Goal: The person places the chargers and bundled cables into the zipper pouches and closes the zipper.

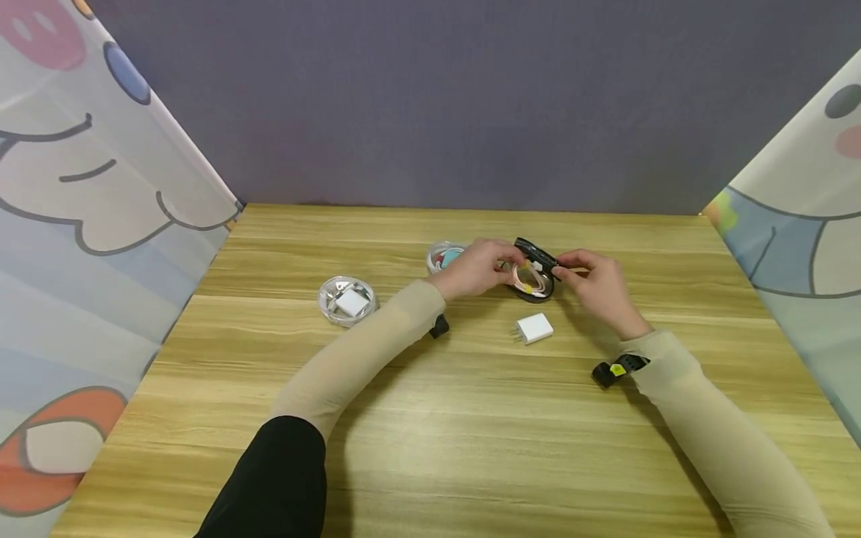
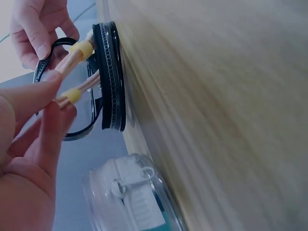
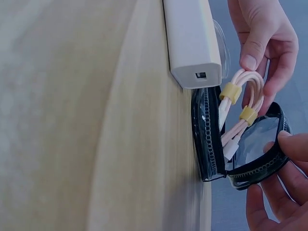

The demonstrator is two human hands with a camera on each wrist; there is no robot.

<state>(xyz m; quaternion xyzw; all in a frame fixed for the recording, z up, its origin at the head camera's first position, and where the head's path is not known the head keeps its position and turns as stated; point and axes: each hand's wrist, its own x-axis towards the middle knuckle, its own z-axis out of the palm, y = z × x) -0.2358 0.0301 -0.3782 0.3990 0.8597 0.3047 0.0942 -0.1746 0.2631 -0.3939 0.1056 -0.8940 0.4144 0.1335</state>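
Note:
A round black zip case (image 1: 536,288) lies on the wooden table (image 1: 430,418) with its lid (image 3: 260,154) swung open. My right hand (image 1: 561,270) pinches the lid's edge and holds it up. My left hand (image 1: 507,265) pinches a coiled pink cable (image 3: 238,106) bound with two yellow ties, its lower end inside the case base (image 3: 207,134). In the left wrist view my fingers (image 2: 48,110) grip the cable (image 2: 72,72) just beside the case (image 2: 109,77). A white charger block (image 1: 535,327) lies on the table just in front of the case.
A clear round case (image 1: 346,300) holding a white charger sits to the left. Another clear case (image 1: 444,255) with teal and red contents lies behind my left hand. Patterned curtains close in both sides, and a grey wall stands behind the table.

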